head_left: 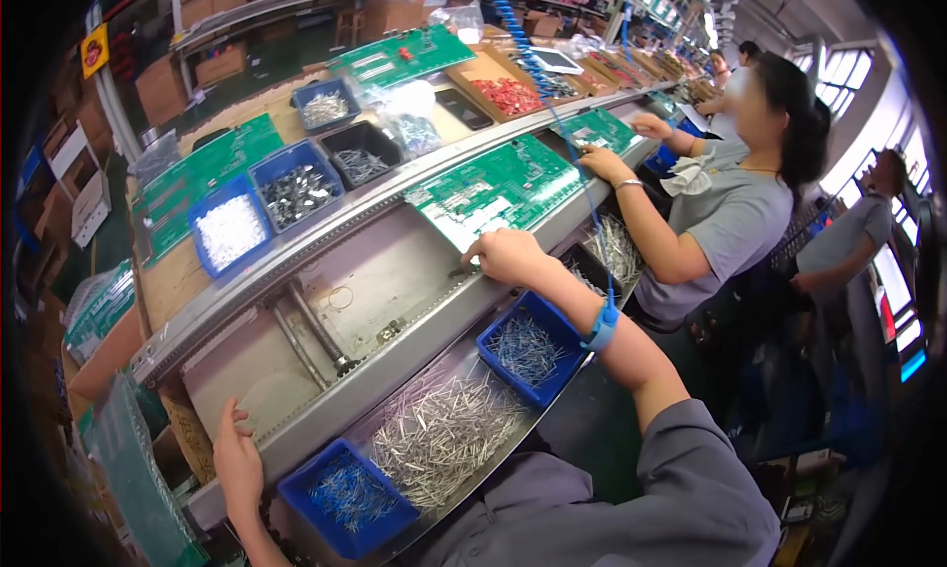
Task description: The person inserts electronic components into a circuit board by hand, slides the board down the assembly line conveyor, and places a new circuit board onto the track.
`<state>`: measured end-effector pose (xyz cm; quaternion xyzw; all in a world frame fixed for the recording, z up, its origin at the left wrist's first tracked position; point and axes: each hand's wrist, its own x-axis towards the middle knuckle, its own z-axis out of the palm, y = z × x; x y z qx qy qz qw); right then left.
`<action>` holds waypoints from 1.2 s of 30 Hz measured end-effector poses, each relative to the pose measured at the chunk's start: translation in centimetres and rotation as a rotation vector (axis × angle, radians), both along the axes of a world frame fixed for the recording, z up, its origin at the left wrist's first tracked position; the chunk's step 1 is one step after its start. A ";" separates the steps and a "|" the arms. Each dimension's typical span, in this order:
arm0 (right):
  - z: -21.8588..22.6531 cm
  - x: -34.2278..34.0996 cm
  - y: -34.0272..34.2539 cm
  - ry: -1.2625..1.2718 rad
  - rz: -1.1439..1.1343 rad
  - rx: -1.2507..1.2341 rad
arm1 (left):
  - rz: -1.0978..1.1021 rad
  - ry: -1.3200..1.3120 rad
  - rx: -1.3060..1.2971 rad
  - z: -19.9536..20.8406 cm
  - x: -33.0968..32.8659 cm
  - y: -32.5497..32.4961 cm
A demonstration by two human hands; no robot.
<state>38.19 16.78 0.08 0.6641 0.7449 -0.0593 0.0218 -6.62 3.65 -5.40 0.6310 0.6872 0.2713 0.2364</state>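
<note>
My right hand [508, 258] is at the near left corner of a green circuit board [503, 187] lying across the conveyor rails, its fingers curled and pinched at the board's edge. A blue wrist strap [601, 327] with a blue cord circles that wrist. Low at the left, my left hand [238, 458] holds nothing, its fingers stretched out beside the near rail [306, 409]. Between my arms, a metal tray holds a heap of thin silvery leaded parts [439, 434]. A blue bin of blue leaded parts [353, 498] stands on its left and another blue bin [533, 350] on its right.
Beyond the far rail stand a blue bin of white parts [231, 227], a bin of dark parts [298, 185] and a black bin [361, 154]. More green boards [202, 187] lie there. At the right, a co-worker [730, 192] handles another board [595, 130].
</note>
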 end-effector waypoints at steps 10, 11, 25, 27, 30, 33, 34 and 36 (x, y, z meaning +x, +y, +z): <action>-0.7 -1.0 0.2 0.061 0.004 0.030 | -0.031 0.002 0.058 -1.6 -0.9 0.0; -0.8 -1.2 0.1 0.057 0.022 0.032 | -0.021 0.006 0.054 -1.6 -1.0 -0.2; 0.8 -4.9 -10.1 0.506 0.560 0.306 | -0.032 -0.027 0.062 -2.8 -2.4 0.6; 0.4 -5.7 -12.3 0.538 0.620 0.271 | -0.043 -0.012 0.066 -2.0 -1.8 0.0; -1.8 -6.2 -15.1 0.651 0.660 0.282 | -0.011 -0.037 0.041 -1.8 -1.6 0.2; -2.3 -6.7 -17.4 0.688 0.671 0.244 | -0.017 0.035 0.051 -1.8 -2.0 0.2; -2.6 -6.7 -17.9 0.693 0.675 0.249 | -0.010 0.048 0.048 -2.0 -2.2 0.4; -3.5 -7.0 -18.8 0.718 0.687 0.293 | -0.063 0.062 0.171 -2.3 -2.7 0.6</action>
